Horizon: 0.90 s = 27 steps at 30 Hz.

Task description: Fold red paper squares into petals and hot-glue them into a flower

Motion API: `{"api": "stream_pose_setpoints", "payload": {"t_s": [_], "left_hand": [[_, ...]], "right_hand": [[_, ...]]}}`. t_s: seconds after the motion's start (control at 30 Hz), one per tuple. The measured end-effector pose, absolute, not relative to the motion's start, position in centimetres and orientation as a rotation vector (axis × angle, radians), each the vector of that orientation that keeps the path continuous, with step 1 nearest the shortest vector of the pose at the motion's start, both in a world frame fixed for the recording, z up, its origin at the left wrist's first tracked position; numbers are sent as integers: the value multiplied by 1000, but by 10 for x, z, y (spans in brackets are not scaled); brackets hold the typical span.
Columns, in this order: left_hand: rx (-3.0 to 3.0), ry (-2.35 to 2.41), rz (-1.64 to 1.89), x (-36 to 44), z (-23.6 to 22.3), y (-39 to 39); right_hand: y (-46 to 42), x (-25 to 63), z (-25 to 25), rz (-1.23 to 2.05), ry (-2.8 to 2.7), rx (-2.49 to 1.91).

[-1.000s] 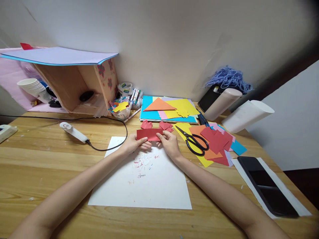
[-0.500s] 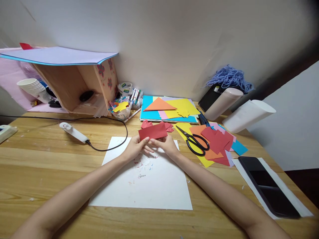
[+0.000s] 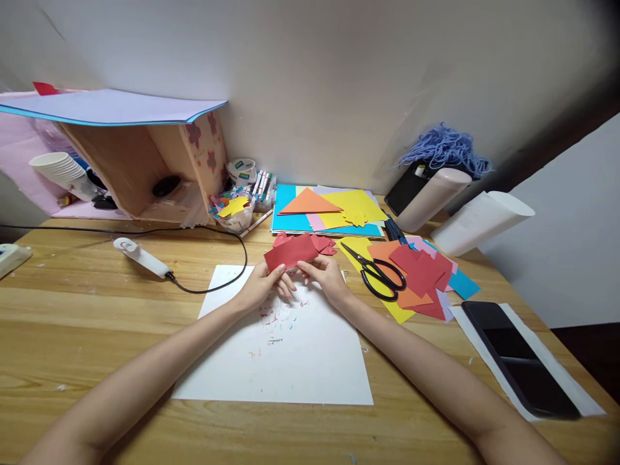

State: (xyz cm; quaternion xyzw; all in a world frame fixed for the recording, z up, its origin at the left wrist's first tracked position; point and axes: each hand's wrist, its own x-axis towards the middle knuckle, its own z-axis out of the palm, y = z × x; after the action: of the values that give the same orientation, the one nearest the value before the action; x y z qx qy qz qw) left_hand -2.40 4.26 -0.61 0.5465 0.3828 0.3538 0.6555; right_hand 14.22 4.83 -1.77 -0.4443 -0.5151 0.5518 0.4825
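Note:
A red rectangle of paper [image 3: 290, 251] is held up between both hands, over the far edge of a white sheet [image 3: 271, 368] marked with coloured smears. My left hand [image 3: 261, 284] pinches its lower left side, thumb in front. My right hand [image 3: 327, 276] grips the lower right corner, thumb on the near face; some fingers are hidden behind. Folded red paper pieces [image 3: 325, 244] lie just beyond, partly covered by the held paper. To the right, black-handled scissors [image 3: 382, 272] rest on yellow and orange paper.
Red and orange paper scraps [image 3: 423, 274] spread at right, near a black phone [image 3: 520, 358]. A stack of coloured paper [image 3: 290, 226] lies at the back. At left are a white glue gun [image 3: 143, 258] with its black cord and a cardboard box [image 3: 203, 161].
The red paper has shifted slightly left and tilted. Both thumbs have moved apart along its lower edge, the right one farther to the right.

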Motion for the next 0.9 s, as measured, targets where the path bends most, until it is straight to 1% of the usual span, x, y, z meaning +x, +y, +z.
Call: {"api": "stream_pose_setpoints", "payload": {"t_s": [0.2,0.4,0.5,0.6,0.7,0.9], "left_hand": [[1246,894,745,-28,-6,46],[1199,899,779,-31,-8,47],[1180,912,784,-32,-6,46],[1155,914,796,-31,-4,44],[1178,973,773,-29,-1,42],[1171,1083,801,-23,0,40]], "right_hand": [[53,148,-23,1247,-1153,-1130],[58,152,-25,1133,-986,-1079],[58,154,-22,1215,-1003,-1064],[56,153,-19,1324,-1247,-1095],[52,149,-17,1305,-1361,-1135],[44,141,-16,1326,-1335,-1076]]}}
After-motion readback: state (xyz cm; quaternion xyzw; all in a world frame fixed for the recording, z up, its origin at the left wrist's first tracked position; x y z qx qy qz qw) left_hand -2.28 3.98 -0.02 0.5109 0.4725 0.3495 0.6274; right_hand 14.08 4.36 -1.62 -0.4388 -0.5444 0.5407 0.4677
